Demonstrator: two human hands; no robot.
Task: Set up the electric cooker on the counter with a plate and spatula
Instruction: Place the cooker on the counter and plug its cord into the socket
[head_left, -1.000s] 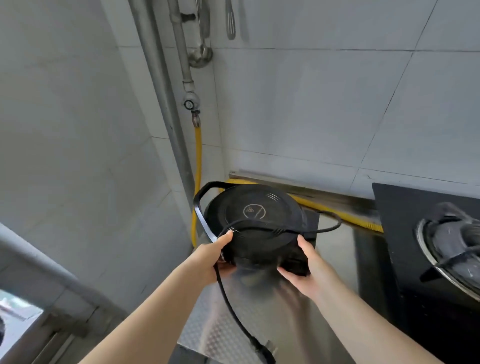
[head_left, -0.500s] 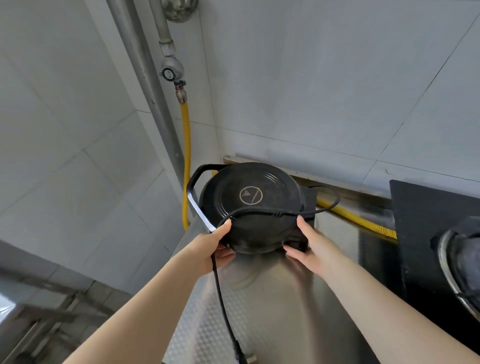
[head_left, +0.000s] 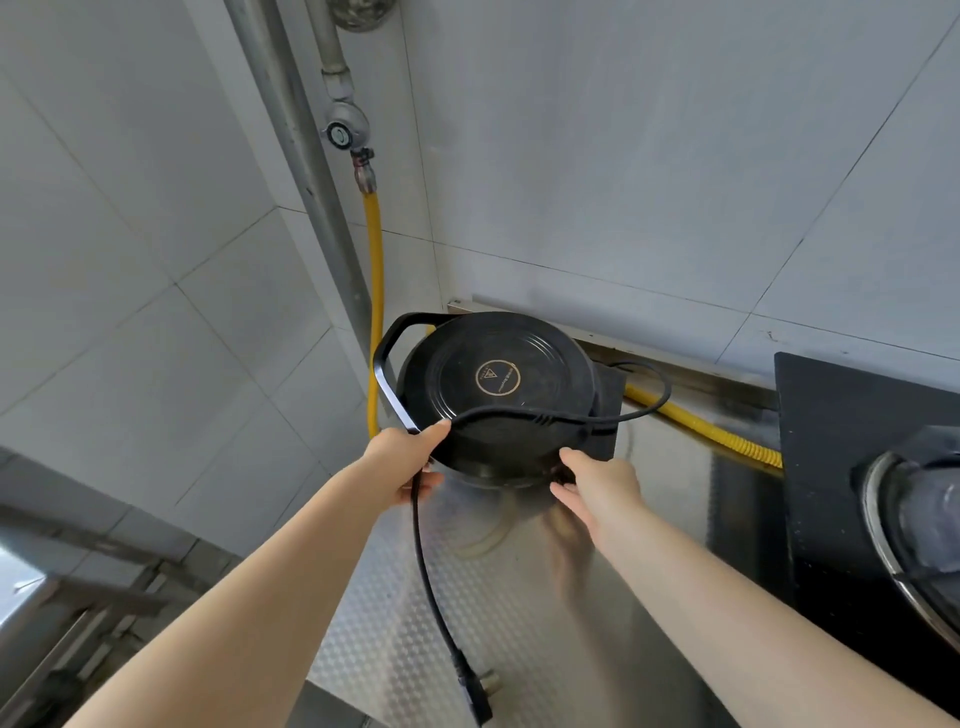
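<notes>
I see both hands on the electric cooker (head_left: 496, 389), which is a round black unit with a gold ring mark in the middle of its top. It is at the back left part of the steel counter (head_left: 519, 597), close to the tiled wall; I cannot tell if it rests fully on the counter or is lifted a little. My left hand (head_left: 402, 465) grips the near left edge of the cooker, with the thumb on top and the other fingers curled under the rim, just beside the end of the black carry handle (head_left: 387, 364). The power cord (head_left: 431, 571) passes through this hand, runs across the top of the cooker to the right, and the other part hangs down to the plug (head_left: 475, 699) near the front edge of the counter. My right hand (head_left: 597, 488) holds the near right edge of the cooker, fingers bent around the side; the fingertips are hidden under the body. A yellow gas hose (head_left: 374, 260) comes down from a valve (head_left: 343, 132) on the wall and runs behind the cooker. On the right is a black gas stove (head_left: 831, 441).
</notes>
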